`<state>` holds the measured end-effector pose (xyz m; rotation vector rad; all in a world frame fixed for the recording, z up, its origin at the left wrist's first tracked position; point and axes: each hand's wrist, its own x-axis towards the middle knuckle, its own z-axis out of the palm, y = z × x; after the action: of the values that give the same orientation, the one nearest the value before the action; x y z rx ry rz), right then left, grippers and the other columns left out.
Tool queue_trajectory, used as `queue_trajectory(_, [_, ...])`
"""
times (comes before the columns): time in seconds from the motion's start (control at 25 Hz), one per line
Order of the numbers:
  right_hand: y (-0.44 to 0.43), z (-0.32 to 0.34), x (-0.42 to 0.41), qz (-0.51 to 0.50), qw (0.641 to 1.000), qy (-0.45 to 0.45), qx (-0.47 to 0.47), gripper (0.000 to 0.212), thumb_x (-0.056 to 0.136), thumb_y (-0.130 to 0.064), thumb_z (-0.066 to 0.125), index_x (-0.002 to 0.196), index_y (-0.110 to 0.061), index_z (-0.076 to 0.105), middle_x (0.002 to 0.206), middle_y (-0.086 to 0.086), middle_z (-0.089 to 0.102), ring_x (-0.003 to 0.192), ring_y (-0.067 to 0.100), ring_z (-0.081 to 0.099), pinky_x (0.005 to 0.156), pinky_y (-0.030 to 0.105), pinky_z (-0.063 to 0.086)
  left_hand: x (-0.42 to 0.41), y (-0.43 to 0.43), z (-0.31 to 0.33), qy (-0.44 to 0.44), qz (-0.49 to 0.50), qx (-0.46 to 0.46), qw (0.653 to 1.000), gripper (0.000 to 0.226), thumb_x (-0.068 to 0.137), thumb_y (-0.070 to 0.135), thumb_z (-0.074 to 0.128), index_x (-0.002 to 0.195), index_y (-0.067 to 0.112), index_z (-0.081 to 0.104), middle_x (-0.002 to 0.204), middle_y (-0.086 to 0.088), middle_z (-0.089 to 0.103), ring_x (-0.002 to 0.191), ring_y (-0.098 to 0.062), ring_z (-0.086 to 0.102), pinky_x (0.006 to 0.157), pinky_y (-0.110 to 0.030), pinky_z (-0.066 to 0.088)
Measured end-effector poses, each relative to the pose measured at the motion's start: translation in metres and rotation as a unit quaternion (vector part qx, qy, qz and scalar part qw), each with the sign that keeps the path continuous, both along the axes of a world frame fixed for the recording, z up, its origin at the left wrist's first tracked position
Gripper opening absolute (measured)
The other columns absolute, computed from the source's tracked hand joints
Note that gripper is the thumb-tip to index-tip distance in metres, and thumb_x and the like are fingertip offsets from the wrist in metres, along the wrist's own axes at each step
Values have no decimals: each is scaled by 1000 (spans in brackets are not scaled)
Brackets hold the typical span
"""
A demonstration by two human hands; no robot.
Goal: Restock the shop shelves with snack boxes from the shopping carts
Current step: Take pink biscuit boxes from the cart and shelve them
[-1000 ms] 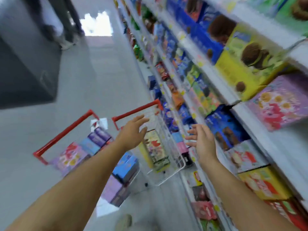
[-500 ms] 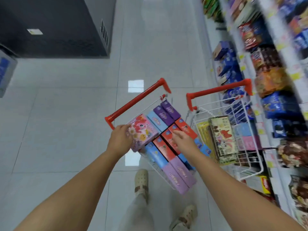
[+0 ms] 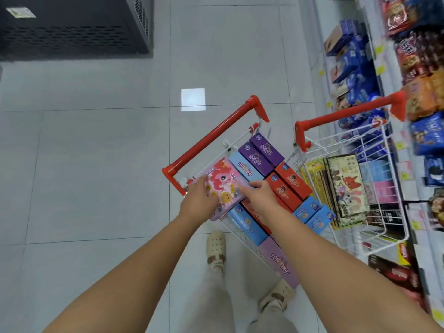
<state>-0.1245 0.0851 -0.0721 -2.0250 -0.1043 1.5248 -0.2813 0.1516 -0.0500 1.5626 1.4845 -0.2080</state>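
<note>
Pink cartoon snack box (image 3: 222, 186) — lettering unreadable — gripped by left hand (image 3: 199, 203) and right hand (image 3: 262, 198) above the cart (image 3: 213, 138).

I see open floor (image 3: 84, 176) on my left, red handle (image 3: 213, 138) barring the near cart's (image 3: 240, 135) left edge, second cart (image 3: 348, 115) just beside, shelves (image 3: 382, 48) crowding my right.

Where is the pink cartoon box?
Head view: atop the left cart by its red handle, the pink cartoon box is held by left hand and right hand.
</note>
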Motion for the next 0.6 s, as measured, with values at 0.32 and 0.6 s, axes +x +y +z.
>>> queue_trajectory(0.32, [-39,54,74,-84,986,80,121,27,94,-13,62,119,-6,58,105,10,68,84,20,65,75,28,56,26,13,28,-161,196,-204,946,88,81,34,78,151,21,27,140,-13,54,112,-29,66,87,-44,58])
queue_trajectory(0.6, [-148,45,58,358,905,-197,-117,109,73,-72,63,154,-23,9,154,7,24,141,29,26,110,48,33,29,-17,22,-222,236,-265,908,34,88,16,71,118,8,58,104,-13,75,91,-28,75,70,-36,63])
